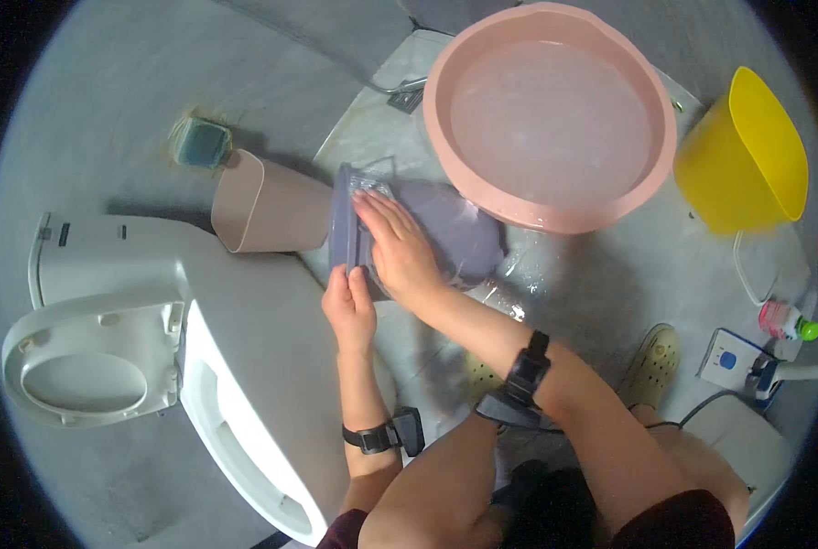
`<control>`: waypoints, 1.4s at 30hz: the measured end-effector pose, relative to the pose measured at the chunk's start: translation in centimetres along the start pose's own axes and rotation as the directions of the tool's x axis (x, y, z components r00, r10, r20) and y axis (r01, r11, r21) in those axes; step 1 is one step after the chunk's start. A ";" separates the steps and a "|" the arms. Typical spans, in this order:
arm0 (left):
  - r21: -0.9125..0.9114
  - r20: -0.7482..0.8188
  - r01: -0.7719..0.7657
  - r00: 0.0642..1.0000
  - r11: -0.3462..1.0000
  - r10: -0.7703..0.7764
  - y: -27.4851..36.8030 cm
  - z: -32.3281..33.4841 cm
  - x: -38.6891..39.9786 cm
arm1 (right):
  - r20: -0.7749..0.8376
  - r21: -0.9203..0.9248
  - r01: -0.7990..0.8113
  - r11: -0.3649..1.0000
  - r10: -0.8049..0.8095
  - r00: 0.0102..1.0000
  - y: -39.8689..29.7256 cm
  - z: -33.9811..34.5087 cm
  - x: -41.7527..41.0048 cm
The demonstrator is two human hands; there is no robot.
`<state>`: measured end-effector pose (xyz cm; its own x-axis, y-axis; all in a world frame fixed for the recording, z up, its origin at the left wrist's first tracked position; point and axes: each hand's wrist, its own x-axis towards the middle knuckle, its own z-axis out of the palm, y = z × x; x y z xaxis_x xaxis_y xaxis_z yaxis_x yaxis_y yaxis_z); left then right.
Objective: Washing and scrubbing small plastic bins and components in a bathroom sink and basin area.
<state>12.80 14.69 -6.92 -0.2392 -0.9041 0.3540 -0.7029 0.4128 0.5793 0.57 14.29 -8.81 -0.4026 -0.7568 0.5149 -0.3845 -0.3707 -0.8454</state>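
Note:
A purple-grey plastic container (pixel 443 226) lies tilted on the wet floor, its rim towards the toilet. With thumb and fingers, my left hand (pixel 350 305) grips the near end of that rim. My right hand (pixel 402 247) lies flat with its fingers together against the container's side, just behind the rim; whether it holds something beneath the palm is hidden. A clear, crinkled plastic piece (pixel 371 184) shows at the fingertips. The large pink basin (pixel 549 221), holding cloudy water, stands beside the container's far end.
A beige bin (pixel 282 206) adjoins the container, near the white toilet (pixel 244 439). At the right are a yellow bucket (pixel 742 158), a bottle with a green cap (pixel 786 321) and a white device with a blue button (pixel 728 359). A floor drain (pixel 405 101) lies near the basin.

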 end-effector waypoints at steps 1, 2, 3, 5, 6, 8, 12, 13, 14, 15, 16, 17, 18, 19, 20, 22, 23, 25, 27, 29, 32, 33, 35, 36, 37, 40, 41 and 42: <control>-0.002 -0.008 0.052 0.999 0.999 -0.052 -0.4 -0.2 -0.3 | 0.006 -0.015 0.001 1.000 -0.001 1.000 0.7 0.4 0.7; -0.037 -0.039 0.026 0.999 0.999 -0.027 -0.4 -0.2 -0.4 | 0.013 -0.030 0.002 1.000 -0.002 1.000 1.5 0.8 1.4; -0.035 -0.033 0.028 0.999 0.999 -0.029 -1.1 -0.3 -0.7 | 0.005 -0.015 -0.114 0.993 0.114 0.993 3.3 1.2 1.4; -0.077 -0.102 -0.010 0.995 0.997 0.002 -1.2 0.6 -0.7 | -0.007 -0.067 -0.334 0.940 0.334 0.943 6.7 -1.6 0.5; -0.068 -0.108 -0.017 0.994 0.998 0.009 -1.4 0.1 -0.7 | -0.008 -0.056 -0.328 0.943 0.328 0.945 7.3 -2.0 -0.3; -0.043 -0.013 0.099 0.995 0.994 -0.099 -1.6 -0.2 -0.9 | -0.100 -0.021 -0.242 0.970 0.238 0.966 7.6 -2.9 -2.4; -0.068 -0.028 0.061 0.998 0.996 -0.063 -1.4 0.2 -0.8 | -0.037 0.011 -0.082 0.997 0.082 0.996 2.7 -0.7 -4.1; -0.069 -0.041 0.032 0.999 0.997 -0.035 -1.8 0.2 -1.0 | -0.030 0.066 0.006 0.998 -0.004 1.000 0.8 -0.1 -3.6; -0.073 -0.052 0.001 0.999 0.997 -0.005 -1.9 0.2 -1.1 | -0.078 0.147 0.028 0.989 -0.016 0.997 -0.6 0.2 -2.9; -0.074 -0.049 -0.001 0.999 0.997 -0.003 -1.9 0.1 -1.0 | -0.125 0.228 0.052 0.972 -0.023 0.992 -1.7 0.4 -2.2; -0.044 -0.063 -0.043 0.997 0.998 0.040 -1.9 -0.1 -0.9 | -0.129 0.202 0.110 0.973 -0.085 0.988 -2.1 0.2 -1.7; -0.013 -0.075 -0.085 0.994 0.996 0.084 -2.0 -0.3 -0.8 | -0.131 0.201 0.109 0.974 -0.083 0.988 -2.1 0.2 -1.4; 0.035 -0.037 -0.127 0.991 0.991 0.129 -2.0 -0.6 -0.8 | -0.029 0.135 0.173 0.976 -0.171 0.985 -2.1 0.0 -1.1; 0.033 -0.036 -0.127 0.991 0.991 0.128 -1.7 -0.7 -0.8 | 0.079 0.076 0.243 0.967 -0.249 0.965 -2.2 -0.2 -0.9; 0.062 -0.055 -0.183 0.981 0.981 0.186 -1.3 -0.8 -1.0 | 0.099 -0.037 0.272 0.961 -0.268 0.958 -2.2 -0.4 -0.7; 0.086 -0.075 -0.237 0.967 0.968 0.243 0.0 -0.8 -0.9 | 0.213 -0.105 0.372 0.922 -0.345 0.914 -1.2 -1.6 0.1; 0.096 -0.066 -0.283 0.955 0.954 0.290 0.4 -0.7 -0.9 | 0.327 -0.150 0.472 0.869 -0.407 0.853 -0.5 -2.2 0.5; 0.100 -0.052 -0.321 0.944 0.942 0.327 1.1 -0.9 -0.7 | 0.323 -0.161 0.494 0.854 -0.427 0.844 1.4 -3.5 1.4; 0.121 0.013 -0.412 0.910 0.903 0.413 2.1 -1.4 0.0 | 0.343 -0.024 0.389 0.921 -0.357 0.869 3.3 -5.0 2.7; 0.067 -0.016 -0.440 0.897 0.896 0.441 3.1 -1.6 0.1 | 0.273 -0.028 0.187 0.982 -0.173 0.947 5.0 -7.2 4.5; -0.095 -0.078 -0.324 0.945 0.941 0.317 4.3 -1.6 0.3 | 0.277 0.067 0.075 0.995 -0.091 0.957 3.9 -10.2 6.4; -0.096 -0.087 -0.336 0.941 0.937 0.328 4.7 -1.9 0.6 | 0.297 0.076 0.009 0.997 -0.031 0.954 3.1 -10.6 7.0; -0.060 -0.079 -0.387 0.921 0.920 0.382 5.7 -2.6 1.4 | 0.325 0.160 -0.093 0.983 0.037 0.945 1.0 -11.9 8.1; -0.122 -0.023 -0.379 0.925 0.917 0.379 6.1 -2.6 2.4 | 0.221 0.097 0.029 0.995 -0.050 0.974 0.4 -12.6 8.6; -0.126 -0.030 -0.391 0.920 0.912 0.391 6.7 -2.8 3.1 | 0.120 0.020 0.144 0.989 -0.146 0.982 -0.4 -13.3 9.1; -0.075 0.196 -0.319 0.924 0.945 0.327 11.3 -2.8 5.2 | 0.043 -0.258 0.138 0.956 -0.132 0.990 -3.7 -15.7 10.0; -0.067 0.214 -0.365 0.904 0.929 0.370 13.3 -2.2 5.5 | 0.035 -0.269 0.141 0.953 -0.137 0.990 -4.7 -16.2 9.9; -0.056 0.233 -0.325 0.915 0.944 0.329 15.6 -2.0 5.6 | 0.064 -0.328 0.203 0.923 -0.193 0.979 -6.1 -16.3 9.9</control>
<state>1.82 16.27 5.56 -0.6061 -0.7176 0.3431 -0.5482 0.6894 0.4735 -14.60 17.85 3.77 -0.2669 -0.7042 0.6579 -0.7090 -0.3189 -0.6290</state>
